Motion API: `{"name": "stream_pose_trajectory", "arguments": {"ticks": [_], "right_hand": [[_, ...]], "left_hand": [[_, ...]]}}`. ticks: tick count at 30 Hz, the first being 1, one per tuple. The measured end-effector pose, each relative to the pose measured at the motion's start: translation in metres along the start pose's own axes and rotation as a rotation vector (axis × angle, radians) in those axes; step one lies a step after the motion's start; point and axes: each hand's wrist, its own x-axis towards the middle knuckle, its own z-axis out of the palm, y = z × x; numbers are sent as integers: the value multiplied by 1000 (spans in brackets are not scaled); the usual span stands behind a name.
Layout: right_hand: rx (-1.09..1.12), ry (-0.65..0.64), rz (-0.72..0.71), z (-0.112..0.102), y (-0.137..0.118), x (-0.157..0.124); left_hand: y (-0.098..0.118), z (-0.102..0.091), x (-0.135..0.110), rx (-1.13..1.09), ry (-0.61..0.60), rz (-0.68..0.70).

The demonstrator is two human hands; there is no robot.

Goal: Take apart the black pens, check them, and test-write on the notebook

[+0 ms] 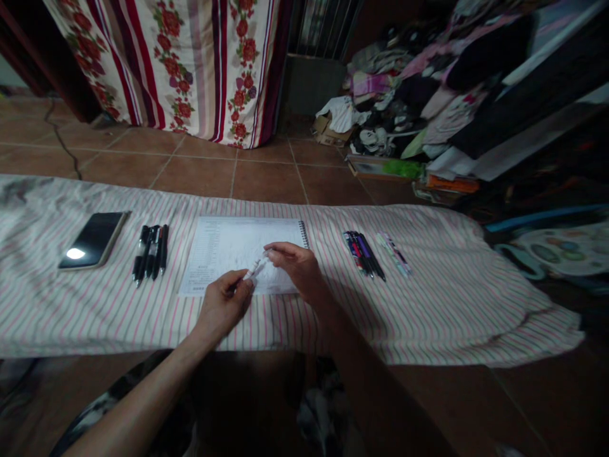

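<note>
Over a spiral-bound notebook (209, 244) I hold a slim white pen (252, 270) with dark marks, slanting up to the right. My left hand (226, 301) is closed around its lower end. At the upper end, the fingertips of my right hand (297, 266) are pinched together on the pen; whether they grip a separate cap there is too blurred to tell. The notebook's open page carries printed text along its left side, and its coil runs down the right edge.
Several black pens (151, 252) and a smartphone (92, 241) lie left of the notebook. To its right are several dark pens (364, 255) and some pale patterned pens (394, 254). A striped cloth (451, 285) covers the low surface. Clothes (428, 89) are piled beyond, beside a floral curtain (200, 70).
</note>
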Motion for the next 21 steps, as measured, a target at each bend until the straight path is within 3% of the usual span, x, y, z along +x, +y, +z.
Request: {"name": "stream_pose_trajectory", "arguments": {"ticks": [11, 21], "right_hand": [[-22, -52, -19, -1, 2, -1], [-98, -93, -78, 0, 4, -1]], "left_hand": [[-12, 3, 0, -62, -30, -2], [-10, 2, 0, -36, -34, 18]]}}
